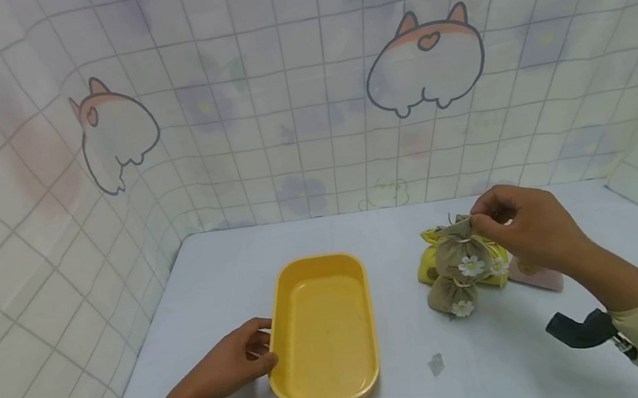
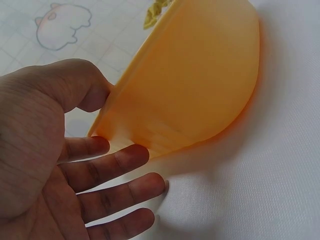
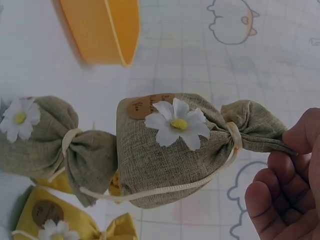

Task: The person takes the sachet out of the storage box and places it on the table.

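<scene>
My left hand (image 1: 235, 359) pinches the left rim of a yellow plastic tray (image 1: 322, 325), thumb over the edge. The left wrist view shows the other fingers spread along the tray's outer wall (image 2: 200, 75). At the right, my right hand (image 1: 535, 226) pinches the gathered neck of a grey-green cloth sachet (image 3: 160, 167) between thumb and forefinger. A white cloth flower (image 3: 177, 123) and a pale cord decorate this sachet, raised above the pile. A second grey-green sachet (image 1: 446, 296) lies below it, beside yellow sachets (image 1: 425, 267) partly hidden behind.
A flat pinkish item (image 1: 541, 278) lies right of the sachets, partly under my right hand. A small grey patch (image 1: 436, 364) marks the white tabletop (image 1: 406, 339) between tray and sachets. A patterned curtain (image 1: 307, 88) hangs behind the table.
</scene>
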Demonstrator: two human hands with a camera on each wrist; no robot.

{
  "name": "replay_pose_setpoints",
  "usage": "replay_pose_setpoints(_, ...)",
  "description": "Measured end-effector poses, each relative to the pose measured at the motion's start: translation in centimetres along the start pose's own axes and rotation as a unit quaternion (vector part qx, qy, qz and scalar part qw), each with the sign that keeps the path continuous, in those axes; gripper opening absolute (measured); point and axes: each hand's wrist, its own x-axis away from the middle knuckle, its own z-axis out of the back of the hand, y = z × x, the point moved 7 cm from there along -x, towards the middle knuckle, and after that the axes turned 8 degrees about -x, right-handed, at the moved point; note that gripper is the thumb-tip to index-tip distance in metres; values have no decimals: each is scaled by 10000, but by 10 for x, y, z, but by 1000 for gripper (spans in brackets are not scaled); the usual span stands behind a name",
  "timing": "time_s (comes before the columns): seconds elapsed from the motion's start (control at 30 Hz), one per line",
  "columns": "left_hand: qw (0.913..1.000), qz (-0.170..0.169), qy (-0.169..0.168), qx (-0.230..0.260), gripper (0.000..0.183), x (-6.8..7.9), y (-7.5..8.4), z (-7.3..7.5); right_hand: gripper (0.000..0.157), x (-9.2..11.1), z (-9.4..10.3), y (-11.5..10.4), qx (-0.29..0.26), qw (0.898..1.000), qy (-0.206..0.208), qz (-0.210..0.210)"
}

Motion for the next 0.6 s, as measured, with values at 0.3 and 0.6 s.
replay_pose_setpoints(0.3, 10000, 15, 24, -36, 62, 0, 1, 1, 8, 13, 20, 10, 250, 9993, 272, -50)
replay_pose_setpoints(0.6, 10000, -2, 3, -64, 60, 2, 5, 2, 11, 28, 33, 31, 420, 9978, 354, -374)
